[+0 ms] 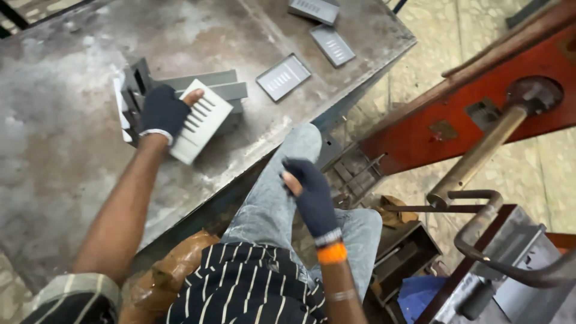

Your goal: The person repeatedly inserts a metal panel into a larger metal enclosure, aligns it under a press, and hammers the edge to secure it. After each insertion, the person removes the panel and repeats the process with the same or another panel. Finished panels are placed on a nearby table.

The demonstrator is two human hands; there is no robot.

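Left hand [163, 112] grip grasping pale slotted metal plate [201, 122]; right hand [311, 193] grip released.

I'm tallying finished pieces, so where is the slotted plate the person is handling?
In the head view, the left hand holds the slotted plate on the metal table, left of centre, against a stack of grey metal parts.

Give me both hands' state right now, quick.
Left hand: closed on a slotted metal plate at the table.
Right hand: loosely curled above the knee, holding nothing visible.
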